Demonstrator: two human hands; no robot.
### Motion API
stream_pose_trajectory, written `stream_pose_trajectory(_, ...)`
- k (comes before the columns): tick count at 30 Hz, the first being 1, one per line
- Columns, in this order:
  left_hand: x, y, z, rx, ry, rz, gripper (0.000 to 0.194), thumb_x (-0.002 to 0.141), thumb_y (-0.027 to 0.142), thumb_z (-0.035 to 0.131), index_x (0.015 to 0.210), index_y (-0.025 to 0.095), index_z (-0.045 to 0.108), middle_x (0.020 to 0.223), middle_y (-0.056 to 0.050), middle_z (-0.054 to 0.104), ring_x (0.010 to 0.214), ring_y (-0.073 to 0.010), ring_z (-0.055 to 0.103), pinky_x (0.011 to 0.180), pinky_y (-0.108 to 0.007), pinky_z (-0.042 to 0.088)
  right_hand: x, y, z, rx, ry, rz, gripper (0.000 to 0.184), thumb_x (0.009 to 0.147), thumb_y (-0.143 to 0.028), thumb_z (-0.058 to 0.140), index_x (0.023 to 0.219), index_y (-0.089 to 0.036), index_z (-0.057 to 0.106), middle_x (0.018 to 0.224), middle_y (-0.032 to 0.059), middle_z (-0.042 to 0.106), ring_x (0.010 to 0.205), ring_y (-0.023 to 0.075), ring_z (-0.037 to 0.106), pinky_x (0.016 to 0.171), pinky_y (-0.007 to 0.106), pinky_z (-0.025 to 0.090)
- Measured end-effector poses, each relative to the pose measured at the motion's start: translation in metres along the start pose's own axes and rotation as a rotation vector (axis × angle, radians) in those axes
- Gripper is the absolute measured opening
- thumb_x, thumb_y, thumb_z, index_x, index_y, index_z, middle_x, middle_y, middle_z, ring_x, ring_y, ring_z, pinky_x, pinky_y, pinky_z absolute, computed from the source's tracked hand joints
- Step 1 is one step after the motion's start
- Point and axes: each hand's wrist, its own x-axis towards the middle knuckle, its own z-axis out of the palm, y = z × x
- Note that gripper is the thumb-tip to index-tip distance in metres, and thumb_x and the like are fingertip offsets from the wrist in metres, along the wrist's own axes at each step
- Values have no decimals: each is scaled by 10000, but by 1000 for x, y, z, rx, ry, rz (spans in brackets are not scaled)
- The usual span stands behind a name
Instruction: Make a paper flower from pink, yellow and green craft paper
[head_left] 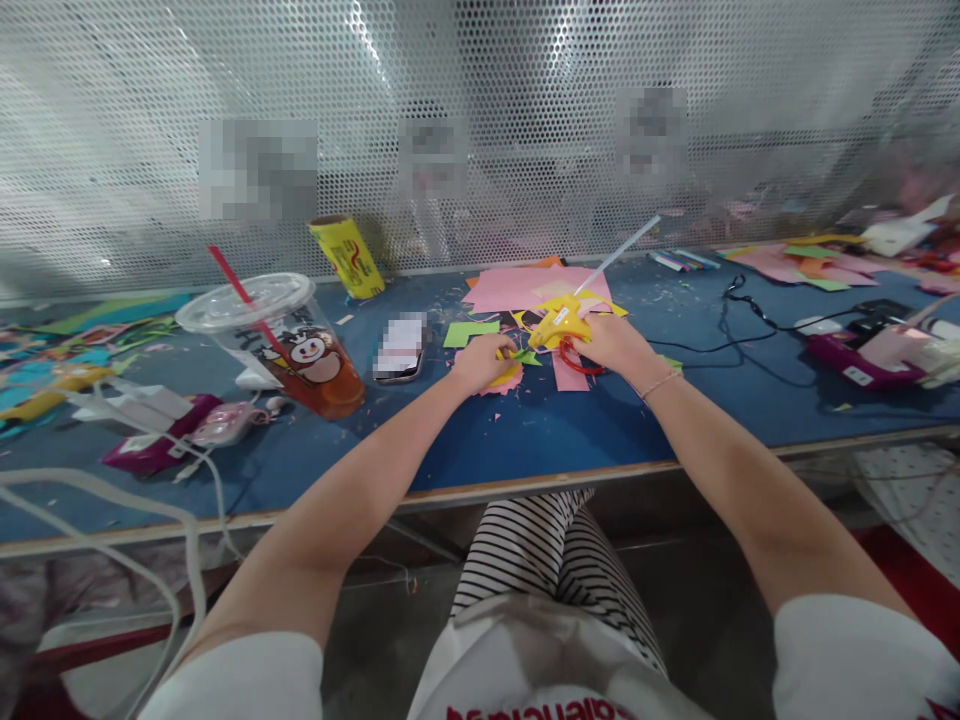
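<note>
My right hand is wrapped round a yellow hot glue gun with a long clear glue stick poking up from its back. The gun's nozzle points down and left, toward my other hand. In a pinch, my left hand holds a small piece of green paper. Yellow and pink paper cut-outs lie at and under its fingers. Below the gun, red scissors rest partly hidden beside a pink paper strip. A green paper rectangle lies just behind my left hand.
Pink paper sheets lie behind my hands. On the left stand a phone, a plastic drink cup and a yellow tube. A black cable runs right toward a purple box. A perforated metal panel borders the table.
</note>
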Motion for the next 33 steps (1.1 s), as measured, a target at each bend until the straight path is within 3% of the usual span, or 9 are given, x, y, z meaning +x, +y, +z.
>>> stream_pose_trajectory(33, 1, -3, 2, 0, -7, -27, 223, 715, 278, 600, 909, 183, 658, 873, -30, 679, 789, -156, 599, 712, -254, 450, -1, 1, -7, 2, -62, -38, 395, 811, -406, 468, 1038, -106, 590, 947, 170, 656, 863, 263, 605, 713, 328, 422)
